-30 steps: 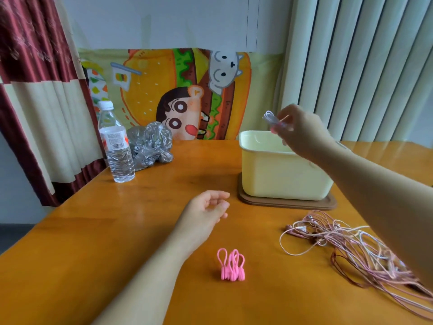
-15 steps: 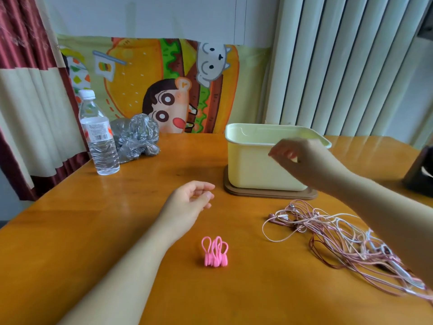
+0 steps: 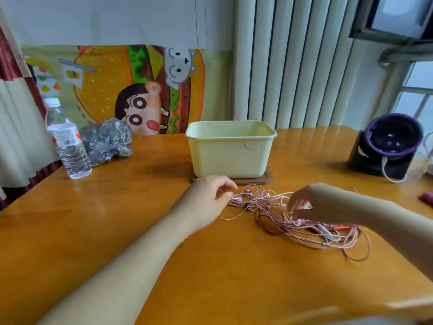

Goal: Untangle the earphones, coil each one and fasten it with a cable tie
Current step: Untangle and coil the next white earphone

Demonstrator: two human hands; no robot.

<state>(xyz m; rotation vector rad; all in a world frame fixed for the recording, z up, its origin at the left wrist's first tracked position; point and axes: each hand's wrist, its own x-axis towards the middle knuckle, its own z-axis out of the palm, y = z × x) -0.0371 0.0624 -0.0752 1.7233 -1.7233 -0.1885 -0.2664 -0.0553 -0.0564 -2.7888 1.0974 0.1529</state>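
Leaving the cream plastic tub [image 3: 229, 156], the right hand [image 3: 312, 205] joins the left hand [image 3: 207, 198] at the tangled pink earphone cables [image 3: 274, 213]; fingers curl, grip unclear, so untangling likely resumes.

An orange wooden table [image 3: 105, 219] carries a water bottle [image 3: 68, 146], a crumpled grey bag [image 3: 105, 141], a brown mat [image 3: 268, 178] under a cream tub [image 3: 230, 153], tangled pink earphones [image 3: 264, 200] — and a dark device [image 3: 389, 146], perhaps a fan.
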